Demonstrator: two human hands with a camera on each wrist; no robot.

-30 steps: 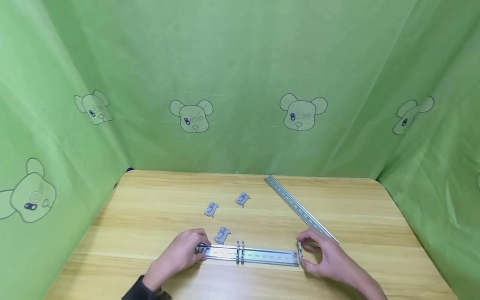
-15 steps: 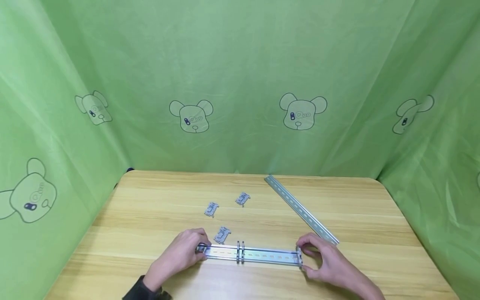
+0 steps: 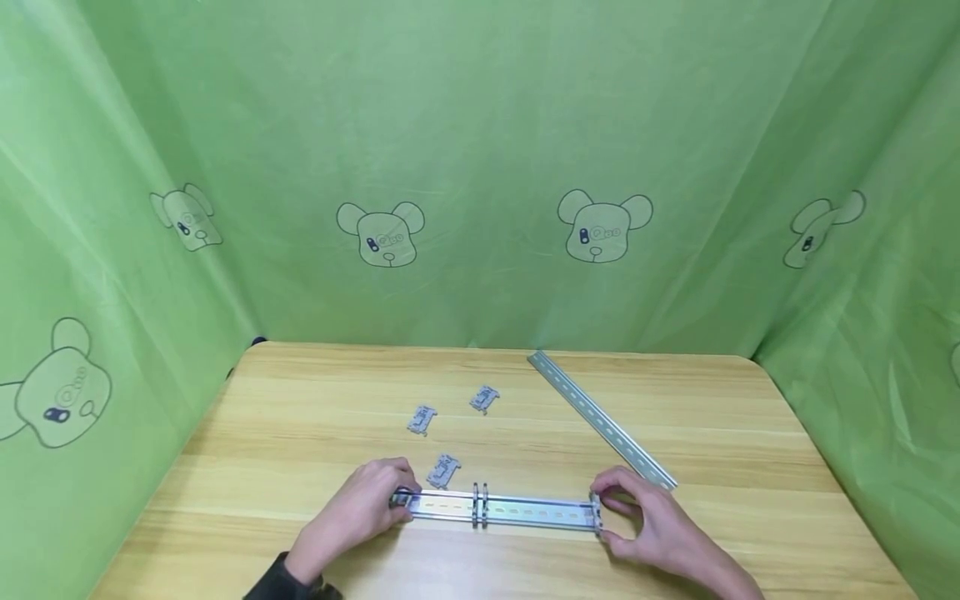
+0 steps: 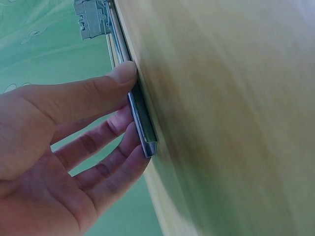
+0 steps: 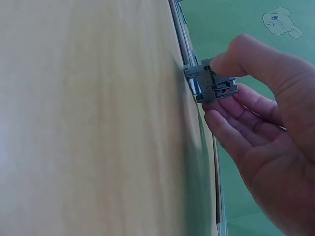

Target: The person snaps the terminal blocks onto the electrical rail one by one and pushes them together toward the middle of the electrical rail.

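Note:
A metal DIN rail (image 3: 532, 512) lies lengthwise near the front of the table, two grey terminal blocks (image 3: 480, 505) standing upright across its middle. My left hand (image 3: 363, 502) grips the rail's left end, with the thumb on the near side in the left wrist view. At the opposite end, my right hand (image 3: 648, 518) pinches another grey terminal block (image 5: 209, 81) between thumb and fingers. That block stands upright across the rail's right end, its foot at the rail in the right wrist view. Three more terminal blocks (image 3: 444, 471) lie flat behind the rail.
A second slotted DIN rail (image 3: 600, 417) lies diagonally at the back right, its near end just behind my right hand. The wooden table (image 3: 300, 392) is enclosed by green curtains (image 3: 480, 125) printed with bear heads.
My right hand has moved slightly left, bringing its terminal block from just beyond the rail's right end onto that end. My left hand has stayed on the left end.

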